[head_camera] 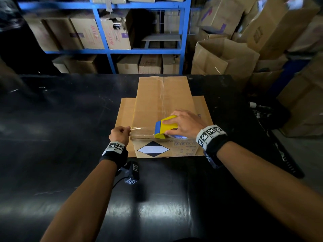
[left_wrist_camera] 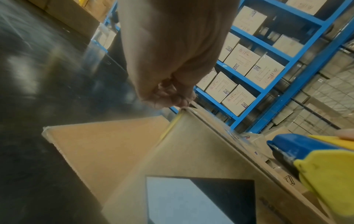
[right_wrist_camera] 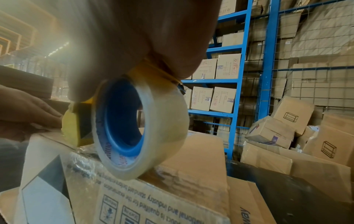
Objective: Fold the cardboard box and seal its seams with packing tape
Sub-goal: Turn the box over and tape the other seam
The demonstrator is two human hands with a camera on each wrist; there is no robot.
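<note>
A brown cardboard box (head_camera: 162, 102) stands on the black table (head_camera: 70, 119), its top centre seam covered with clear tape and its lower flaps spread out flat. A black-and-white diamond label (head_camera: 153, 148) faces me on its near side. My right hand (head_camera: 183, 122) grips a yellow and blue tape dispenser (head_camera: 166, 127) resting on the near top edge; its clear tape roll (right_wrist_camera: 139, 128) touches the box (right_wrist_camera: 153, 197). A stretch of clear tape (head_camera: 142, 131) runs left from the dispenser (left_wrist_camera: 316, 163). My left hand (head_camera: 120, 133) pinches that tape's free end at the box's near left corner (left_wrist_camera: 182, 109).
A blue shelving rack (head_camera: 104, 32) filled with cartons stands behind the table. Open and stacked cardboard boxes (head_camera: 227, 56) crowd the right side. A small black device with markers (head_camera: 132, 172) lies on the table under my left wrist.
</note>
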